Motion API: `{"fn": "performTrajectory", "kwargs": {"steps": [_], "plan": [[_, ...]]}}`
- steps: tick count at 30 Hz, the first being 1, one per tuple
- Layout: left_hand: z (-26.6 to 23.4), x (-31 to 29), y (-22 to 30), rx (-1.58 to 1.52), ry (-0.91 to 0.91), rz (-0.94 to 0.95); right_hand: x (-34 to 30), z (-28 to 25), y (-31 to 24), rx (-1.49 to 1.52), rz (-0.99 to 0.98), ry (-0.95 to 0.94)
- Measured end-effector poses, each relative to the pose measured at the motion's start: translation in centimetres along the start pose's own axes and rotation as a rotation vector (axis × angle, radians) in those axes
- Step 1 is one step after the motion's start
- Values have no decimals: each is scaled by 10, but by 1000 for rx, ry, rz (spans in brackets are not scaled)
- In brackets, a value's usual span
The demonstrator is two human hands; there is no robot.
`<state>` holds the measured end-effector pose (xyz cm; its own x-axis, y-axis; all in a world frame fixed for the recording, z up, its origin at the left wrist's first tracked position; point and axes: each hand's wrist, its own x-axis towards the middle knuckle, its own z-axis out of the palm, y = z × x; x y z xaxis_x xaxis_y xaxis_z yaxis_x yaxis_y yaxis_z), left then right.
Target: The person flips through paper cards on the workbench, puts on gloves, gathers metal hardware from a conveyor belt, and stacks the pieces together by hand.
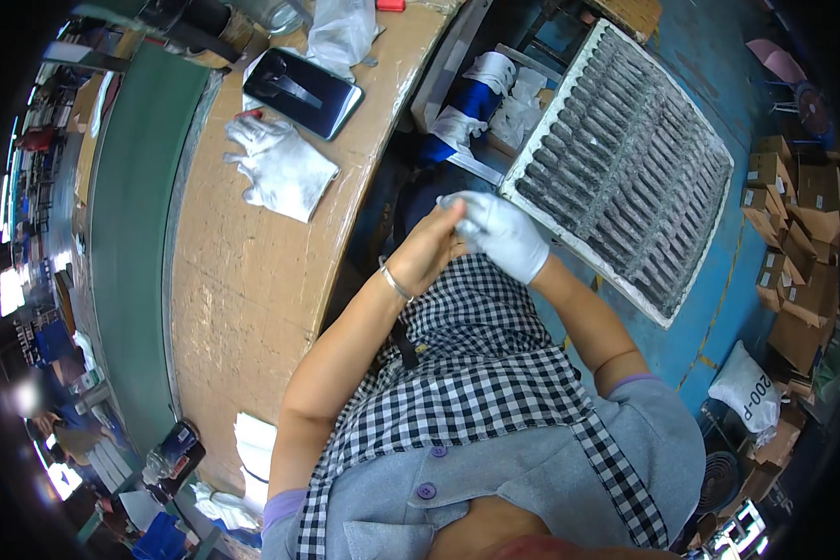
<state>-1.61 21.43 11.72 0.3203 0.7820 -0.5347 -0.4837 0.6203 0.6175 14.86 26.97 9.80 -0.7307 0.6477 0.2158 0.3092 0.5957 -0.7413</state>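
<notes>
My bare left hand (426, 250), a bracelet at its wrist, meets my right hand (511, 239) in front of my apron. A white glove (523, 250) covers the right hand. The left fingers close against the finger end of that glove, slightly smeared by motion. How far the right fingers are bent is hidden where the hands overlap. On the table to the left lies another white glove (285, 168), flat and loose. Beyond it, a dark-screened phone (301, 91) rests on the tabletop.
The brown-topped worktable (243, 308) runs along my left, beside a green conveyor belt (131, 252). A pale-rimmed tray (625, 168) of dark ridged rows stands at the right. Cardboard boxes (803, 271) and a white sack (745, 392) are on the blue floor.
</notes>
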Motion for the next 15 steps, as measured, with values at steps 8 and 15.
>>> {"fn": "performTrajectory", "kwargs": {"steps": [8,15], "plan": [[-20,-52,91,1533,461,878,108,-49,150,-545,807,27],[-40,-42,103,1797,430,672,151,2,315,-339,1250,-48]]}}
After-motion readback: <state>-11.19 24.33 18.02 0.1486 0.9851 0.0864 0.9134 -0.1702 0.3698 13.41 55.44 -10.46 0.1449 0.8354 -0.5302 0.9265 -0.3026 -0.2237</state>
